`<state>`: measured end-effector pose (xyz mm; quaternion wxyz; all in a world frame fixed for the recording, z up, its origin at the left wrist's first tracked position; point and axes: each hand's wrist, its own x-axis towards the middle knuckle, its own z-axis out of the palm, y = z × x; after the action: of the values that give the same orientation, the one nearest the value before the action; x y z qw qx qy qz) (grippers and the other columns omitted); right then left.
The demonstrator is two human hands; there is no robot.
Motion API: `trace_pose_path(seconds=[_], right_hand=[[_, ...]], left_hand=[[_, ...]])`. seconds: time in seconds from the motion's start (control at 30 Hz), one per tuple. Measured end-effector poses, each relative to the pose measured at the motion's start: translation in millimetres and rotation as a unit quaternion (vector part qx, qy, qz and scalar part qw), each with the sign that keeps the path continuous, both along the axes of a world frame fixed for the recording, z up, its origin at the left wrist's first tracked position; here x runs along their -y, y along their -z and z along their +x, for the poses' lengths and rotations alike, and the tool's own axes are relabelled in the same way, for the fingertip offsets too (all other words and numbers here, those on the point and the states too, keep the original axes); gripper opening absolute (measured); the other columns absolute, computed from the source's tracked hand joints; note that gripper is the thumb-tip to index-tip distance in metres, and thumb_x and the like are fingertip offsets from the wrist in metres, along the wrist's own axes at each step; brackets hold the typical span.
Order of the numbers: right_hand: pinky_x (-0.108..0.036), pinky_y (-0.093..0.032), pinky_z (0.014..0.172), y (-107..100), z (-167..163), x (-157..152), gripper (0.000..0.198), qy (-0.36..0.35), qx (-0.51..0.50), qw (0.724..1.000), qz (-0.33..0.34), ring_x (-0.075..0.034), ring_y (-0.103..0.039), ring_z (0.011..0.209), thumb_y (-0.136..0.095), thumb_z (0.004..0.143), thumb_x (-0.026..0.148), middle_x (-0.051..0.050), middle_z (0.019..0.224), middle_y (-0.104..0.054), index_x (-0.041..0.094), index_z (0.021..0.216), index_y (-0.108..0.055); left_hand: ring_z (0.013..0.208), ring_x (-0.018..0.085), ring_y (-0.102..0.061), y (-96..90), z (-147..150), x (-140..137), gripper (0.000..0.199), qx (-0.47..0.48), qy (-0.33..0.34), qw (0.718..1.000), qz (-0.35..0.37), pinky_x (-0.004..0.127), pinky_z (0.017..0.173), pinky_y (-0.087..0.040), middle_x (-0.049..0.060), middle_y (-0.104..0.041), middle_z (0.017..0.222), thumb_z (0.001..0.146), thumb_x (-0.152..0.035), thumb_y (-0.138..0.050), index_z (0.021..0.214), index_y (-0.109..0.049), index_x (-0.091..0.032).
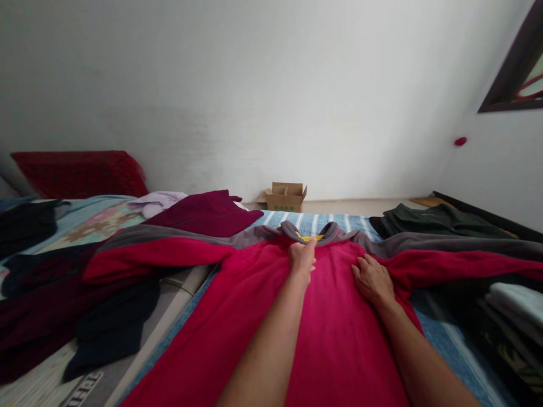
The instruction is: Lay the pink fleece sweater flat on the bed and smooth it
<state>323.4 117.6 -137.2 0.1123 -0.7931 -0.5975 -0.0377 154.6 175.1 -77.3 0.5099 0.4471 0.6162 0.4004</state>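
Note:
A red pullover with grey shoulders and a grey collar (339, 333) lies spread out, front up, its sleeves stretched to both sides. My left hand (302, 261) is at the neckline, just below the collar, its fingers closed on the fabric there. A bit of yellow lining (306, 238) shows inside the collar. Lying on the chest near the right shoulder, my right hand (374, 278) has its fingers apart, pressing flat on the cloth. A ring sits on one of its fingers.
A blue striped bedcover (339, 221) is under the pullover. Maroon (203, 213) and dark garments (119, 322) lie to the left; a dark green pile (445, 221) and folded clothes (520, 305) are at right. An open cardboard box (285, 198) stands by the wall.

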Motion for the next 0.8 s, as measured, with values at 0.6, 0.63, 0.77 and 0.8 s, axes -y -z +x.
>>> trace_pose_path(seconds=[0.6, 0.63, 0.77, 0.8], right_hand=[[-0.032, -0.035, 0.095, -2, 0, 1, 0.032, -0.008, -0.022, 0.999, 0.027, -0.022, -0.051, 0.113, -0.038, 0.09, 0.033, -0.012, 0.122, -0.056, 0.017, 0.104, -0.062], [-0.032, -0.035, 0.095, -3, -1, 1, 0.032, -0.009, -0.022, 0.999, 0.029, -0.022, -0.051, 0.112, -0.038, 0.09, 0.033, -0.012, 0.122, -0.056, 0.017, 0.104, -0.062], [-0.032, -0.036, 0.094, -2, 0, 2, 0.032, -0.009, -0.018, 0.999, 0.037, -0.023, -0.052, 0.112, -0.038, 0.089, 0.033, -0.012, 0.122, -0.055, 0.016, 0.104, -0.062], [-0.032, -0.036, 0.094, -2, 0, 2, 0.032, -0.009, -0.019, 0.999, 0.037, -0.023, -0.052, 0.112, -0.039, 0.089, 0.033, -0.012, 0.122, -0.055, 0.016, 0.104, -0.062]], left_hand=[[0.083, 0.014, -0.065, -0.7, 2, -83, 0.021, 0.292, -0.036, 0.956, 0.003, 0.031, 0.075, -0.054, 0.006, -0.066, 0.091, 0.078, 0.001, -0.04, 0.081, -0.053, -0.016], [0.083, 0.014, -0.064, -1.8, 3, -89, 0.023, 0.296, -0.027, 0.955, 0.015, 0.03, 0.076, -0.054, 0.006, -0.066, 0.09, 0.079, 0.002, -0.037, 0.081, -0.052, -0.015], [0.087, 0.012, -0.062, -2.2, 5, -111, 0.031, 0.278, 0.001, 0.959, 0.056, 0.029, 0.08, -0.051, 0.002, -0.064, 0.082, 0.082, 0.008, -0.031, 0.091, -0.054, -0.011], [0.088, 0.013, -0.061, -1.3, 5, -116, 0.03, 0.266, 0.009, 0.962, 0.062, 0.029, 0.08, -0.05, 0.002, -0.064, 0.083, 0.083, 0.007, -0.032, 0.095, -0.055, -0.01]])
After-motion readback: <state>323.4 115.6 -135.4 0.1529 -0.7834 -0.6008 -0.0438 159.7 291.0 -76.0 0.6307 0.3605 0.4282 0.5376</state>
